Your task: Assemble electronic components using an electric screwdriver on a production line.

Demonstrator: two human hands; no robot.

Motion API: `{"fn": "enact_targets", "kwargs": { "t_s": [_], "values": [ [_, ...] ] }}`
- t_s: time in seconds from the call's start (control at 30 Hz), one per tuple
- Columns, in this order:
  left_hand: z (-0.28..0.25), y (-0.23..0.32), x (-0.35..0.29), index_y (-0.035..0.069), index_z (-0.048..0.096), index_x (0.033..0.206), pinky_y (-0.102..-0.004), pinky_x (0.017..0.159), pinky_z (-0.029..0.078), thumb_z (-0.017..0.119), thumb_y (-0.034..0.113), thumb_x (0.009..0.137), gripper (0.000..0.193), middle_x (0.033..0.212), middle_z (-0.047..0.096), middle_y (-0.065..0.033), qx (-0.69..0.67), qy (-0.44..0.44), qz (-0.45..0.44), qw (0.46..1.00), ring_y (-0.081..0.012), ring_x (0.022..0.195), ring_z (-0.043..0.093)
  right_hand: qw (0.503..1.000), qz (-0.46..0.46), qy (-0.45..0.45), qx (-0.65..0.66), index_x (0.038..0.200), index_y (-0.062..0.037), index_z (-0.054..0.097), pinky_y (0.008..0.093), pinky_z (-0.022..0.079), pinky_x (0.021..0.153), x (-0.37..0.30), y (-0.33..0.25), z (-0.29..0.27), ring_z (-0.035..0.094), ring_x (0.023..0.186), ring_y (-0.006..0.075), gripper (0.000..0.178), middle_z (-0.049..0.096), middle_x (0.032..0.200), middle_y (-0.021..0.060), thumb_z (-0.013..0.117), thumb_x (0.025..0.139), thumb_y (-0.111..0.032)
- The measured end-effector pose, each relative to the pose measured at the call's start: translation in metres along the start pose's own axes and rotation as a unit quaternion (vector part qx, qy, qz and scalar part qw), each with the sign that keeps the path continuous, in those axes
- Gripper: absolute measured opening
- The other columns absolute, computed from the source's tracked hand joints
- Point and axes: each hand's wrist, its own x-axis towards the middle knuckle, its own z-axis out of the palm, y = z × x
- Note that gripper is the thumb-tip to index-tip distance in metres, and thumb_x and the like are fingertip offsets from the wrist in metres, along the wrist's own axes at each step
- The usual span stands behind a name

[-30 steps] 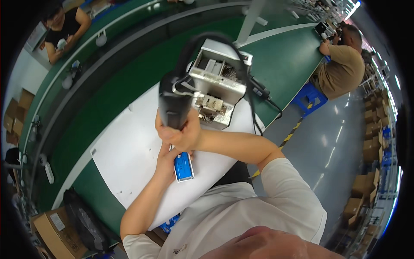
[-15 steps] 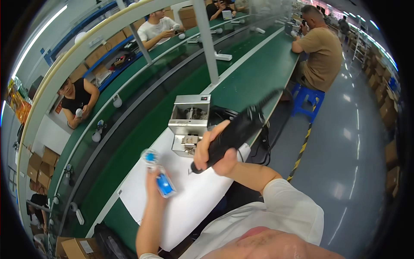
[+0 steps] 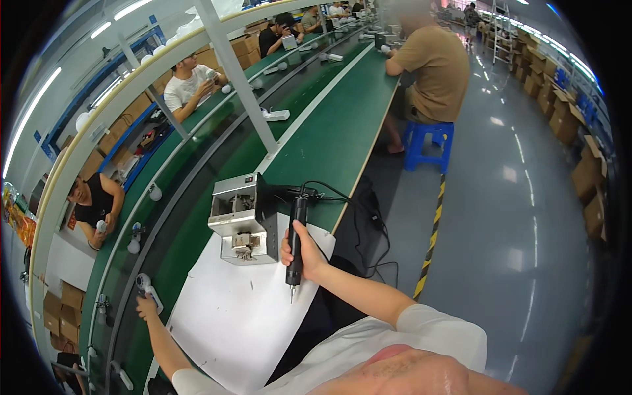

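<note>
My right hand (image 3: 304, 254) is wrapped round a black electric screwdriver (image 3: 297, 240), which points bit-down over the right edge of a white sheet (image 3: 227, 316). A cable runs from the screwdriver's top end. Far to the left, at the green conveyor belt (image 3: 172, 245), my left hand (image 3: 147, 307) has its fingers closed at a white device with a round head (image 3: 143, 282) and a flat body. Whether the device rests on the belt I cannot tell. Just left of the screwdriver stands a metal screw feeder (image 3: 245, 220), on the sheet's far part.
Several white bulb-shaped devices, one of them here (image 3: 155, 192), sit along the belt. A grey post (image 3: 240, 79) rises from the green bench (image 3: 329, 145). Black cables (image 3: 372, 227) hang off the bench's right edge. A person on a blue stool (image 3: 428, 146) works ahead; others sit across the belt.
My left hand has carried the white device leftward from above the sheet to the belt. My right hand has lowered the screwdriver and turned it upright. The whole view has shifted.
</note>
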Motion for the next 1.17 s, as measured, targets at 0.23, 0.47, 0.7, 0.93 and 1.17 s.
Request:
{"fn": "enact_targets", "kwargs": {
  "t_s": [0.23, 0.47, 0.7, 0.93, 1.17],
  "values": [
    [-0.219, 0.216, -0.255, 0.006, 0.06, 0.098, -0.0263, 0.055, 0.044, 0.053, 0.009, 0.09, 0.011, 0.067, 0.056, -0.0027, -0.542, -0.277, 0.339, 0.717, -0.0121, 0.059, 0.051, 0.999, -0.03, 0.014, -0.036, 0.09, -0.012, 0.044, 0.0255, 0.034, 0.046, -0.007, -0.002, -0.003, 0.037, 0.046, 0.0094, 0.042, 0.044, 0.062, 0.0006, 0.046, 0.093, -0.053],
    [-0.216, 0.227, -0.369, 0.006, 0.054, 0.092, -0.03, 0.048, 0.041, 0.068, 0.037, 0.082, 0.035, 0.057, 0.055, 0.0001, -0.259, -0.357, 0.547, 0.712, -0.0195, 0.046, 0.053, 0.998, -0.029, 0.013, -0.057, 0.089, -0.0119, 0.044, 0.0247, 0.033, 0.044, -0.002, 0.012, -0.005, 0.036, 0.045, 0.0091, 0.042, 0.042, 0.061, 0.0003, 0.046, 0.093, -0.053],
    [-0.183, 0.216, -0.37, 0.007, 0.055, 0.075, -0.0287, 0.045, 0.041, 0.068, 0.035, 0.082, 0.032, 0.054, 0.054, -0.0005, -0.32, -0.333, 0.574, 0.676, -0.0203, 0.043, 0.052, 0.993, -0.057, 0.034, -0.096, 0.088, -0.0117, 0.044, 0.0244, 0.032, 0.043, 0.0, 0.013, -0.002, 0.034, 0.044, 0.0087, 0.042, 0.042, 0.06, 0.0, 0.046, 0.093, -0.053],
    [-0.182, 0.204, -0.375, 0.008, 0.056, 0.067, -0.0307, 0.045, 0.042, 0.068, 0.031, 0.081, 0.029, 0.053, 0.057, -0.0014, -0.327, -0.244, 0.631, 0.66, -0.0218, 0.044, 0.056, 0.991, -0.065, 0.047, -0.104, 0.088, -0.0117, 0.045, 0.0243, 0.033, 0.044, -0.001, 0.016, -0.002, 0.035, 0.044, 0.0082, 0.042, 0.042, 0.06, -0.0002, 0.046, 0.093, -0.053],
    [-0.183, 0.204, -0.383, 0.009, 0.058, 0.067, -0.0332, 0.045, 0.045, 0.065, 0.029, 0.081, 0.026, 0.057, 0.063, -0.0031, -0.278, -0.072, 0.692, 0.662, -0.0228, 0.048, 0.062, 0.987, -0.069, 0.065, -0.129, 0.089, -0.0119, 0.045, 0.024, 0.034, 0.045, 0.0, 0.017, -0.002, 0.037, 0.045, 0.0085, 0.042, 0.042, 0.06, -0.0003, 0.049, 0.092, -0.054]
  ]
}}
